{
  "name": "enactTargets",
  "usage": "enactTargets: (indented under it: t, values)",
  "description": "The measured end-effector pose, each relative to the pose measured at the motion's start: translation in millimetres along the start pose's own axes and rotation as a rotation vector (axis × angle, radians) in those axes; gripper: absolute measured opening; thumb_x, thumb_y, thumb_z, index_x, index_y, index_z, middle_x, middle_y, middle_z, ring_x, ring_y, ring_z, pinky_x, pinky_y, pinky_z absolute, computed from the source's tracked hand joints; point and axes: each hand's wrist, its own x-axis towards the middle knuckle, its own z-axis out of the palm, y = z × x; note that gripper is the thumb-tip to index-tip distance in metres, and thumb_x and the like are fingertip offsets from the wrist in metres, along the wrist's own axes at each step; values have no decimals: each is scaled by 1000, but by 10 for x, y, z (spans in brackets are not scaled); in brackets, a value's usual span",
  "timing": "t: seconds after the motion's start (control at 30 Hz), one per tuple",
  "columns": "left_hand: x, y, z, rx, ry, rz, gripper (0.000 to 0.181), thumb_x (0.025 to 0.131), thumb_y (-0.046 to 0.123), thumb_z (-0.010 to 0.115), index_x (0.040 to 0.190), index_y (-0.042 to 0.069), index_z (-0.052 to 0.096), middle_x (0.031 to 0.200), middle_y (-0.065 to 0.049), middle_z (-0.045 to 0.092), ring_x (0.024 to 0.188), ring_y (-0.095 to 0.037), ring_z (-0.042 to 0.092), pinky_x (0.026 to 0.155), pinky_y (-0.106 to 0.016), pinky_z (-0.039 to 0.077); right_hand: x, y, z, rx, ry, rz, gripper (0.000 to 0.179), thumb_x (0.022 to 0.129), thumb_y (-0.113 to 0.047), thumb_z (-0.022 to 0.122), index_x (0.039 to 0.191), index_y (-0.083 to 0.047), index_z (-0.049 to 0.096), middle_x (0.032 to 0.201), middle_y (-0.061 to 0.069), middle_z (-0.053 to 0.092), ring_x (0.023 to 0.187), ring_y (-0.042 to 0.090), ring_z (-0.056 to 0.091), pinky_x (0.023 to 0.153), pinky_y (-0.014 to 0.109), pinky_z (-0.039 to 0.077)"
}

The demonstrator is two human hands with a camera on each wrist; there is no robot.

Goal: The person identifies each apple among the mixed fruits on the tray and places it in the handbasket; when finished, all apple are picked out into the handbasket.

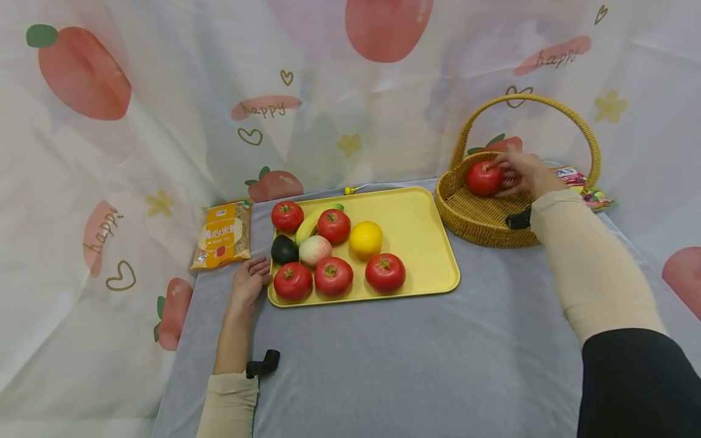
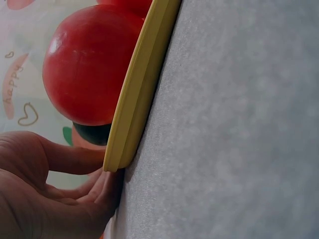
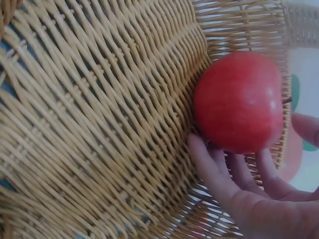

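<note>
Inside the wicker basket [image 1: 482,234], my right hand [image 1: 520,173] is at a red apple [image 1: 484,178]. In the right wrist view, the fingers touch the lower side of the apple [image 3: 239,102], while the thumb [image 3: 306,127] stands apart near its stem. My left hand [image 1: 251,281] is at the left edge of a yellow tray [image 1: 427,237]. The left wrist view has the thumb and fingers [image 2: 102,191] around the rim at the tray's corner. On the tray lie several red apples [image 1: 386,272], a banana [image 1: 308,228], a yellow fruit [image 1: 366,239], a peach [image 1: 314,250] and an avocado [image 1: 285,249].
An orange food bag [image 1: 223,236] lies left of the tray. Behind the basket is a colourful packet [image 1: 572,177]. The basket's tall handle [image 1: 526,97] arches over the right hand. A patterned curtain [image 1: 383,121] hangs behind the grey cloth [image 1: 411,365].
</note>
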Motion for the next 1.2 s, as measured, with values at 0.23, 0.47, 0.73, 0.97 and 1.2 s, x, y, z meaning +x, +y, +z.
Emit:
enactTargets:
  t: [0.23, 0.47, 0.73, 0.97, 1.2]
  values:
    - [-2, -6, -16, -11, 15, 4, 63, 96, -10, 57, 156, -1, 39, 153, -20, 52, 142, -30, 50, 120, -42, 37, -110, -98, 74, -106, 106, -97, 25, 102, -34, 61, 116, -14, 57, 98, -4, 63, 98, 20, 62, 79, 37, 61]
    - [39, -23, 17, -37, -3, 33, 64, 94, -12, 57, 155, -4, 38, 153, -23, 51, 143, -32, 50, 120, -43, 37, -272, -168, 146, -65, 188, -128, 12, 99, -29, 68, 103, -18, 65, 76, -10, 71, 76, 8, 70, 64, 25, 59]
    - [79, -2, 27, -76, -6, 14, 66, 94, -14, 58, 156, -3, 38, 153, -23, 51, 142, -32, 51, 119, -43, 39, -451, -164, 142, 83, 167, -181, 15, 99, -21, 70, 84, -18, 73, 74, -8, 73, 72, 5, 70, 61, 22, 59]
    - [113, -15, 12, -97, 6, 5, 67, 92, -15, 60, 154, -2, 41, 152, -20, 53, 140, -30, 53, 118, -41, 41, -641, -172, 206, 99, 122, -273, 3, 97, -15, 71, 95, -17, 72, 90, -9, 71, 79, 6, 70, 68, 22, 61]
    - [84, -14, -38, -118, 14, 10, 68, 92, -17, 59, 155, -3, 38, 153, -22, 52, 141, -32, 53, 117, -42, 40, -895, -162, 396, 77, 3, -354, 18, 102, -11, 63, 96, -17, 78, 98, -7, 70, 87, 7, 70, 71, 22, 61]
